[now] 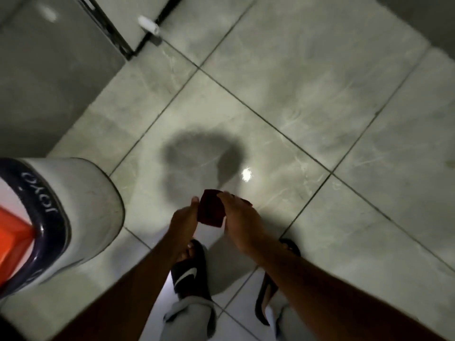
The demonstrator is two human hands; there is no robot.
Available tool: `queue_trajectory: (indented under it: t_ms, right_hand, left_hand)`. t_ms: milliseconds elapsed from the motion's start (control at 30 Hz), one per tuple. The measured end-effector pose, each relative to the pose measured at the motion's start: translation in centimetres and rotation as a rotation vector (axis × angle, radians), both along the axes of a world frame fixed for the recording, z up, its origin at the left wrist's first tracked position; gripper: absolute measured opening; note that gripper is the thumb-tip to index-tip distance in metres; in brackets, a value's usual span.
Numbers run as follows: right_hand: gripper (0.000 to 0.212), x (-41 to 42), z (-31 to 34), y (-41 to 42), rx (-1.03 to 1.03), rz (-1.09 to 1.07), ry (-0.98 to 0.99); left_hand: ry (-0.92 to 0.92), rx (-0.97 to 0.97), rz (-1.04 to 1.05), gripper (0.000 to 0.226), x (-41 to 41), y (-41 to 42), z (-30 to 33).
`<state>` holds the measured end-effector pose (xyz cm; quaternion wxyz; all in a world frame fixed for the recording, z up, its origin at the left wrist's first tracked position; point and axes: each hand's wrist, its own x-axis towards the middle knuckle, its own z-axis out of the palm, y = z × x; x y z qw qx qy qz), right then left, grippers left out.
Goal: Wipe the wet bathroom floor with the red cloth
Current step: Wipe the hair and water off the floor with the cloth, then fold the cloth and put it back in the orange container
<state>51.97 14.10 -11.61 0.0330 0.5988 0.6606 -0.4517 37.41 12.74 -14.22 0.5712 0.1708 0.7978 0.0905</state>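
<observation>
A small dark red cloth (211, 210), folded, hangs above the floor between both hands. My left hand (183, 216) grips its left edge with the thumb up. My right hand (240, 217) covers its right side, fingers curled over the top. The grey marble-look floor tiles (283, 99) below are glossy, with a bright light reflection in front of the hands and a dark shadow just beyond the cloth. I stand upright, so the cloth is well clear of the tiles.
A white bucket (81, 207) with a dark rim and an orange object inside stands at the left. A grey wall (49, 77) and a door frame with a white stopper (149, 24) are at the far left. My feet in black slides (189, 271) are beneath the hands.
</observation>
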Motion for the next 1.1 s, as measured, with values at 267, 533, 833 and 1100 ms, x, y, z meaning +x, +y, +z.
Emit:
queue_trajectory:
  t_ms: [267, 533, 833, 1100]
  right_hand:
    - [0.049, -1.9, 10.0, 2.4, 0.188, -0.055, 0.211]
    - [0.098, -9.8, 13.2, 1.9, -0.624, -0.868, 0.675]
    - [0.046, -32.9, 14.9, -1.0, -0.421, -0.540, 0.582]
    - [0.061, -44.1, 11.2, -3.9, -0.163, -0.175, 0.353]
  left_hand:
    - [-0.735, 0.378, 0.408, 0.045, -1.5, 1.8, 9.0]
    - [-0.681, 0.462, 0.498, 0.060, -13.4, -1.7, 14.2]
    - [-0.358, 0.507, 0.769, 0.040, -31.5, -11.3, 17.8]
    - [-0.055, 0.463, 0.979, 0.035, -36.7, -12.2, 14.0]
